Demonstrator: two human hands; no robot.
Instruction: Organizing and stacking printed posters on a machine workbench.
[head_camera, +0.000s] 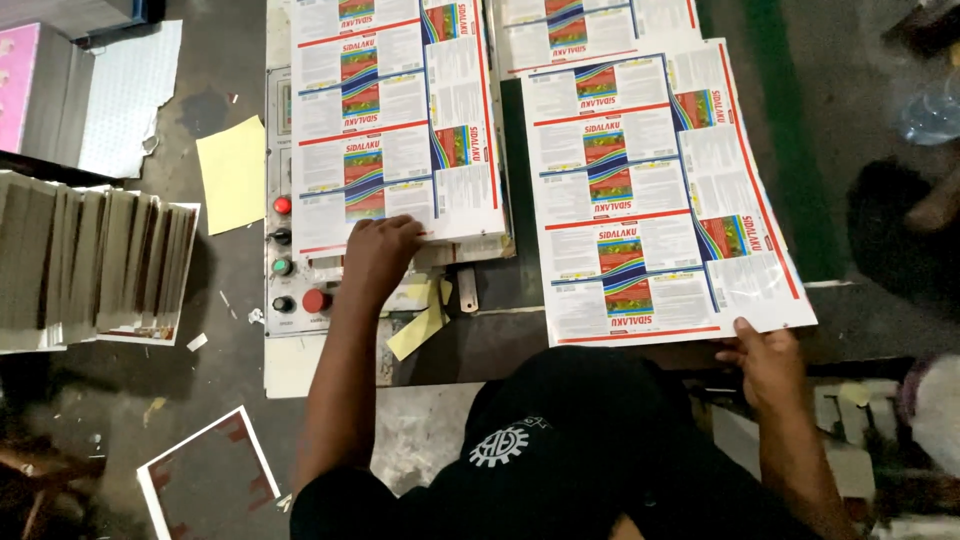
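My left hand (380, 258) rests with fingers curled on the near edge of a stack of printed label sheets (395, 120) lying on a machine bed. My right hand (765, 360) pinches the near right corner of a second glossy printed sheet (660, 200), which lies tilted to the right of the first stack. Both sheets show repeated white panels with red lines and colourful striped pictures. My dark shirt (560, 450) fills the bottom middle.
A control panel (285, 265) with red, green and black buttons sits left of my left hand. Yellow paper scraps (420, 325) lie below it, a yellow sheet (232, 172) on the floor. Stacked folded cartons (95, 260) stand at the left. A red-bordered sheet (205, 480) lies bottom left.
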